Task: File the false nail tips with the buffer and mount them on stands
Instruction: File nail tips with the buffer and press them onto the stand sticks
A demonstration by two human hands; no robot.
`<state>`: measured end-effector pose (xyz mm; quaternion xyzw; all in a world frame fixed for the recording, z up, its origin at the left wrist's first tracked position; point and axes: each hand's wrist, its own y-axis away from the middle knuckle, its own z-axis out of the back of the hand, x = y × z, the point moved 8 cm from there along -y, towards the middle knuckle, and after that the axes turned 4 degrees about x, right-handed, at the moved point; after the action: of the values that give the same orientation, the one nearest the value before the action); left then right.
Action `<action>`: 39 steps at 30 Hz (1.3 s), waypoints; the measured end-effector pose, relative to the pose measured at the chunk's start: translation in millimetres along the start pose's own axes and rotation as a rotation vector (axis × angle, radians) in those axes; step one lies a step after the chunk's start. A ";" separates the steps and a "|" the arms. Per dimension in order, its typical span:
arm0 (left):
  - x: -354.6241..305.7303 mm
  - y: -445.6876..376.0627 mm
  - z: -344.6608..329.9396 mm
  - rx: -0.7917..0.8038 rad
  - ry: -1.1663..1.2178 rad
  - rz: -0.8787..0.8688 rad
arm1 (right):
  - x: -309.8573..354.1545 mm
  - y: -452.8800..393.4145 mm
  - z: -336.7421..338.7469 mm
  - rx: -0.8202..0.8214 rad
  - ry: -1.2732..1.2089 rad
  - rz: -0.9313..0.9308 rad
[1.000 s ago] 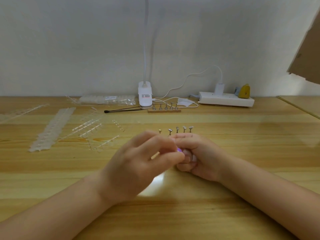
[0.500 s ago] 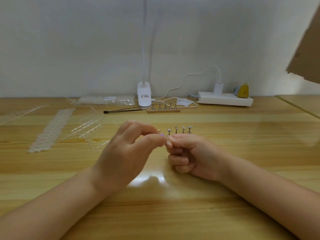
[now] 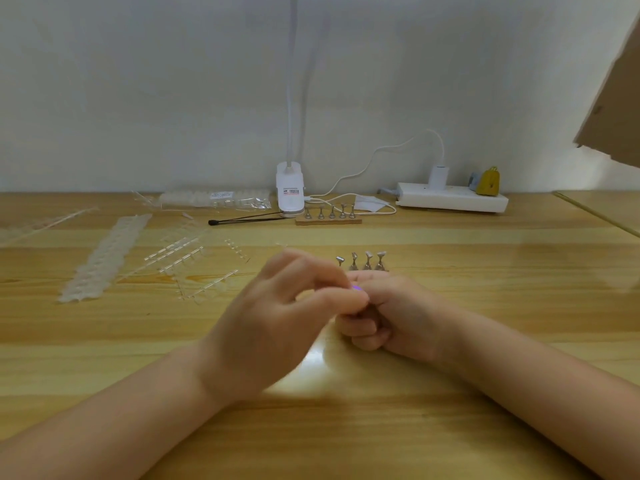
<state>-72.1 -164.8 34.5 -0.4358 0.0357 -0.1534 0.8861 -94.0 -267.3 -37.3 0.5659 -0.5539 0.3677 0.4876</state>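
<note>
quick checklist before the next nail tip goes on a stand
1. Buffer held: left hand pinches a purple-edged buffer; ok.
2. Nail tip held: right hand is curled, tip hidden; cannot tell.
3. Filing finished: tip's edge is not visible; cannot tell.
4. Free stand: the leftmost visible stand of the near row looks bare; ok.
5. Near-row stands upright just past the hands; ok.
6. Spare stand block by the lamp base; ok.

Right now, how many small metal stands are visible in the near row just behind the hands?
4, side by side. The left hand may hide another.
</note>
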 end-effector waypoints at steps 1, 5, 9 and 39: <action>9.5 1.1 2.0 0.011 -0.029 0.042 | -0.2 0.1 2.2 -0.020 -0.019 -0.007; 21.4 4.0 9.3 -0.022 -0.063 0.112 | -2.0 -0.9 7.3 -0.077 -0.088 -0.009; 5.0 3.3 -1.6 -0.009 -0.030 0.001 | 2.2 -1.1 6.2 -0.071 -0.070 0.027; -1.6 4.5 -5.4 0.021 -0.121 -0.032 | 2.9 -0.7 2.0 -0.075 -0.036 0.059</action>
<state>-73.6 -165.8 27.5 -0.4356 -0.0262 -0.1412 0.8886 -93.3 -270.0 -35.1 0.5372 -0.5924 0.3509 0.4872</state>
